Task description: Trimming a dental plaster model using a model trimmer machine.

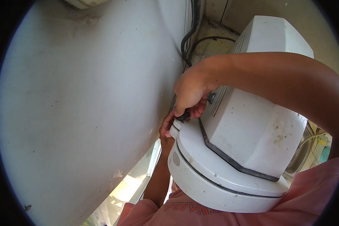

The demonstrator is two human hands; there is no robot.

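A large white machine (248, 128) has a boxy housing and a rounded cover (214, 158) at its near end. My right hand (194, 88) reaches over the housing from the right, its fingers pinching a small black knob (182, 116) at a tab on the cover's left edge. Below and left of it, my left hand (167, 126) curls round the same tab (175, 128) from the outer side; part of its fingers is hidden behind the cover. A second dark knob (211, 98) sticks out of the housing next to my right fingers.
A broad pale grey panel (79, 105) fills the left, close beside both hands. Black cables (192, 34) run down behind the machine. At the right, a metal sink (301, 154) with a hose shows partly behind my right arm. Bright light falls on the floor below.
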